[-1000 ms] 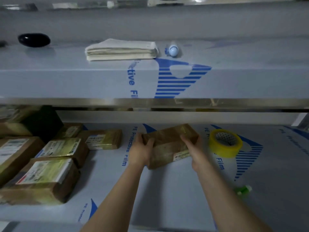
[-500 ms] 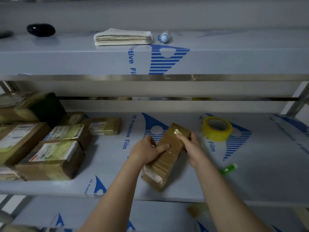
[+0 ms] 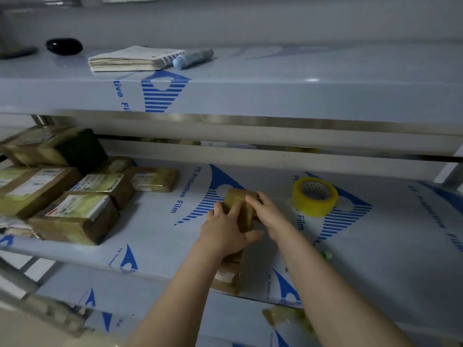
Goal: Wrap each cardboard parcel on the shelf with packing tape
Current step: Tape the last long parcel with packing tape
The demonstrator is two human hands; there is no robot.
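The cardboard parcel [image 3: 238, 196] lay on the middle shelf [image 3: 375, 246], near the roll of yellow packing tape [image 3: 313, 208] and to its left. The parcel was turned on edge and glossy with tape. Its far end pointed toward the back of the shelf, and its near end reached the shelf's front edge, closer to the person than the roll.

The left hand [image 3: 225, 229] grasped the parcel at mid-length, with the fingers curled over its upper edge and the thumb on the side facing the roll. The right hand [image 3: 269, 214] lay between the parcel and the roll, its fingertips [image 3: 250, 197] pinching the parcel's far end. The roll lay flat with its core opening upward, apart from both hands.

A group of labelled, taped parcels [image 3: 75, 214] sat well to the left of the roll. A small green object [image 3: 325, 254], partly hidden by the right forearm, lay nearer the person than the roll.

On the upper shelf [image 3: 300, 96], above and left of the roll, lay a notebook [image 3: 130, 58] touching a blue marker [image 3: 193, 57], with a black rounded object [image 3: 64, 46] farther left.
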